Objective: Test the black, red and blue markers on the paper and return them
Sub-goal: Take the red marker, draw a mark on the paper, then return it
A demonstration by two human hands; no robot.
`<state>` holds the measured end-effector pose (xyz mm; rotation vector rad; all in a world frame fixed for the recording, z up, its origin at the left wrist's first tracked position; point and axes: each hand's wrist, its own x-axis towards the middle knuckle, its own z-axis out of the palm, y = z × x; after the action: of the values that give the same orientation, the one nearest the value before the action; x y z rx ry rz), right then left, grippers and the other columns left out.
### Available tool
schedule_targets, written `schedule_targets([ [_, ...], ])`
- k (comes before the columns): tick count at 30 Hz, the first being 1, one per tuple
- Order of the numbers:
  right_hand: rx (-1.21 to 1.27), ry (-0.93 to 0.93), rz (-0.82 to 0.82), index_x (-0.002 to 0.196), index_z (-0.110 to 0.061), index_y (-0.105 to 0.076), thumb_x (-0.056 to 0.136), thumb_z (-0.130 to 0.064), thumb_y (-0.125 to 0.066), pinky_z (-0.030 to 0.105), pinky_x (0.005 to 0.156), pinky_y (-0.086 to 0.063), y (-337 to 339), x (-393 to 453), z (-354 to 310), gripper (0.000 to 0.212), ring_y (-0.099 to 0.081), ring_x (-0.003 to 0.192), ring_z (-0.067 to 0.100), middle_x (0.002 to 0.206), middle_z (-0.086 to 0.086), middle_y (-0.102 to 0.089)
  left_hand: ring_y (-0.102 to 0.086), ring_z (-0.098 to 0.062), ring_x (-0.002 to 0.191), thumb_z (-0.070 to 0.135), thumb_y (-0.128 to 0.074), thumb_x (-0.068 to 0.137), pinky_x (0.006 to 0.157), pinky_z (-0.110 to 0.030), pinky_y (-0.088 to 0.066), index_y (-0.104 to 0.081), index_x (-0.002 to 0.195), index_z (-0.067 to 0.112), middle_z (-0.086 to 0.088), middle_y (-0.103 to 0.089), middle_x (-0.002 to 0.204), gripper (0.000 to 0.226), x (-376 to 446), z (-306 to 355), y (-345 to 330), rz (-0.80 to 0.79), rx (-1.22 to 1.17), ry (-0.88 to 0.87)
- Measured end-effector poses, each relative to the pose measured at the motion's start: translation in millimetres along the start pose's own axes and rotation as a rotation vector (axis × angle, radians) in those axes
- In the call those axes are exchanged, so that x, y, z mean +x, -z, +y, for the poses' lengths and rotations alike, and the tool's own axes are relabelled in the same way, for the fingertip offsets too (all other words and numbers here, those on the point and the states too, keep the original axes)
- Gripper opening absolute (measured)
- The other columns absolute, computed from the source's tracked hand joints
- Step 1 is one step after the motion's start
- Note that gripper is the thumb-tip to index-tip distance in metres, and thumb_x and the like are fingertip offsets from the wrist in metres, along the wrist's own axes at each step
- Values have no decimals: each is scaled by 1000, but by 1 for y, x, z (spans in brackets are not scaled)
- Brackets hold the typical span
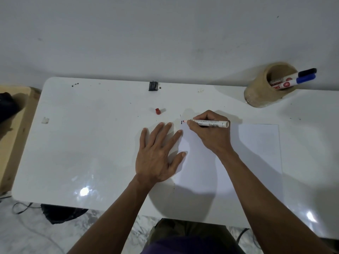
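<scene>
A white table (91, 143) carries a sheet of white paper (253, 153) on its right half, and both bare hands work at the sheet's far left corner. The right hand (211, 132) has its fingers (199, 119) closed around the uncapped red marker (209, 123), which lies nearly level, its reddish tip pointing left and resting at the paper's upper left corner, just beside a short dark mark (181, 122) already on the sheet. The left hand (157, 153) lies flat and open, holding nothing, fingers spread on the table with the index fingertip and thumb reaching onto the left edge of the paper. The red cap (158, 111) stands by itself on the table beyond the left hand, apart from the sheet. At the far right corner a tan cylindrical holder (262, 90) (it looks tilted through the wide lens) holds the black marker (306, 72) and the blue marker (304, 79), both capped, their cap ends sticking out over the rim to the right, one just beside the other. A small black object (153, 86) sits at the far edge of the table near the wall, and a scrap of tape (45, 120) clings to the surface toward the left.
</scene>
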<state>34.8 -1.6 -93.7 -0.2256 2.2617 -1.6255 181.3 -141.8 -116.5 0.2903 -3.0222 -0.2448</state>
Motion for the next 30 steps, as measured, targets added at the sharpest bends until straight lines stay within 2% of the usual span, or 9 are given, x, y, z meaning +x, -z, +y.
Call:
schedule_targets([
  [3, -23, 9, -17, 75, -2, -72, 78, -14, -87, 14, 53, -47, 1, 0, 0, 19, -63, 58, 3, 71, 3, -75, -30, -24, 152, 66, -43, 93, 117, -60, -25, -44, 148, 35, -2, -39, 160, 63, 0, 0, 0, 4, -3, 2],
  [8, -46, 16, -29, 74, -3, -72, 77, -15, -87, 15, 53, -48, 2, 1, 2, 20, -64, 59, 7, 73, 6, -76, -29, -23, 152, 66, -43, 93, 118, -61, -24, -44, 148, 35, -1, -38, 161, 64, 0, 0, -1, 1, -6, 4],
  [19, -49, 6, -41, 73, -3, -72, 76, -14, -88, 14, 51, -47, 4, 0, 0, 20, -63, 57, 4, 71, 4, -75, -29, -24, 152, 66, -43, 93, 118, -61, -24, -44, 148, 35, -2, -39, 161, 63, 0, 0, -2, 6, -13, 3],
  [26, -33, -28, -51, 70, -8, -69, 75, -15, -88, 19, 52, -47, 4, 1, -2, 21, -63, 58, 9, 71, 4, -75, -28, -23, 152, 66, -44, 93, 119, -60, -23, -44, 148, 36, -1, -38, 161, 63, -1, -1, -4, -3, -18, 1],
  [28, -2, -70, -79, 74, -10, -70, 76, -16, -88, 27, 57, -54, 7, 3, -5, 19, -71, 65, 19, 74, 5, -76, -28, -23, 152, 66, -43, 93, 119, -60, -22, -44, 148, 36, -1, -38, 161, 63, -2, -1, -3, -11, -27, -4],
  [30, 132, -158, -111, 80, -9, -68, 77, -12, -87, 35, 64, -59, 12, 7, -10, 19, -76, 73, 27, 77, 8, -77, -29, -23, 152, 66, -43, 94, 119, -60, -23, -45, 147, 36, -1, -39, 160, 62, -3, -1, -3, -29, -32, 0],
])
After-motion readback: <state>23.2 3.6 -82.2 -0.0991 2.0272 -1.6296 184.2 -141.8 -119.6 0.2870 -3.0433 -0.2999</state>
